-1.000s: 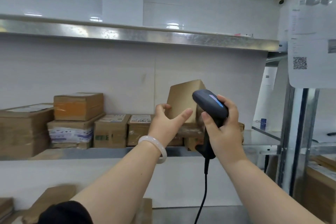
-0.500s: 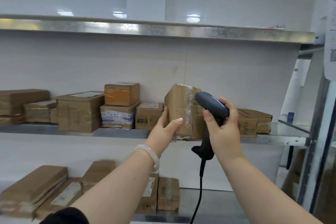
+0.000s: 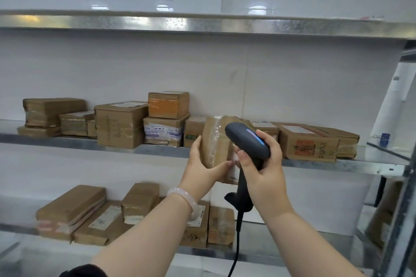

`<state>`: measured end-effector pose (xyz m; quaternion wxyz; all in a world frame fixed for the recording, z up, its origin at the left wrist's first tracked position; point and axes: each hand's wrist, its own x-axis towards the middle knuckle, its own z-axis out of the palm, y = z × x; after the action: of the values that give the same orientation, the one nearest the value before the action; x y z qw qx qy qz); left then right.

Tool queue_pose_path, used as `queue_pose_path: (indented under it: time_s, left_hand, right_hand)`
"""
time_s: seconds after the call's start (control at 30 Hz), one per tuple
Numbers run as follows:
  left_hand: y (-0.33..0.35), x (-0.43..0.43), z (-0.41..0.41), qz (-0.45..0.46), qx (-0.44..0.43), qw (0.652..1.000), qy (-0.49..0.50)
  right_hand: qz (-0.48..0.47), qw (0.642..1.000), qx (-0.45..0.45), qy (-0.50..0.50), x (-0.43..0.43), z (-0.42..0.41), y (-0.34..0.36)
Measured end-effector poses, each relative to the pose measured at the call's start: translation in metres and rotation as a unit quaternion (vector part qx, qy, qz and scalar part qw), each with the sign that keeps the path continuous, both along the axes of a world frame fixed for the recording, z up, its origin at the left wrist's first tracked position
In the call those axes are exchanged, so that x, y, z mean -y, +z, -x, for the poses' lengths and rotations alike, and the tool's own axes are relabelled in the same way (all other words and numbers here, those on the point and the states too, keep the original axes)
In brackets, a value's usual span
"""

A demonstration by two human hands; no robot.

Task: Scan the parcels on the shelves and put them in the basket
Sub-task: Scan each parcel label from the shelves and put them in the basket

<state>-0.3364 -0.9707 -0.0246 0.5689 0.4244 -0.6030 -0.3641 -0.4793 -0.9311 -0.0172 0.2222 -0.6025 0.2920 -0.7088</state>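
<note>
My left hand (image 3: 202, 165) grips a taped brown cardboard parcel (image 3: 216, 141) in front of the middle shelf (image 3: 157, 149), thumb under it and fingers round its left side. A white label shows at the parcel's lower right. My right hand (image 3: 261, 164) holds a dark grey handheld scanner (image 3: 246, 139) by its handle, the head close against the parcel's right side. The scanner's black cable (image 3: 236, 245) hangs down. No basket is in view.
Several cardboard parcels (image 3: 121, 125) line the middle shelf, more lie on the lower shelf (image 3: 74, 213). A wide box (image 3: 308, 145) sits right of my hands. A bare metal upper shelf (image 3: 202, 23) runs above. A metal rack post (image 3: 403, 209) stands at right.
The parcel has come down and toward me, off the shelf row. My view has swung left and down, showing more of the lower shelf. The scanner stays beside the parcel.
</note>
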Motion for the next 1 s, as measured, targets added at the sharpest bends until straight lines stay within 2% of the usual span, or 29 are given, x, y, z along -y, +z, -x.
queue_pose_path:
  time_s: [0.2, 0.5, 0.73, 1.0]
  left_hand:
    - [-0.025, 0.004, -0.013, -0.088, -0.084, 0.992, -0.038]
    - [-0.059, 0.017, -0.028, -0.135, -0.060, 0.989, -0.034]
    - [-0.082, 0.011, -0.034, -0.120, -0.047, 0.991, 0.029]
    - [-0.113, -0.007, -0.052, -0.107, -0.107, 0.984, 0.094]
  right_hand:
    - [-0.064, 0.996, 0.021, -0.059, 0.022, 0.017, -0.017]
    - [-0.092, 0.996, -0.009, -0.007, 0.029, 0.015, -0.038]
    - [-0.089, 0.993, -0.070, 0.025, 0.027, 0.009, -0.060]
    - [-0.110, 0.985, -0.112, 0.072, 0.034, -0.003, -0.086]
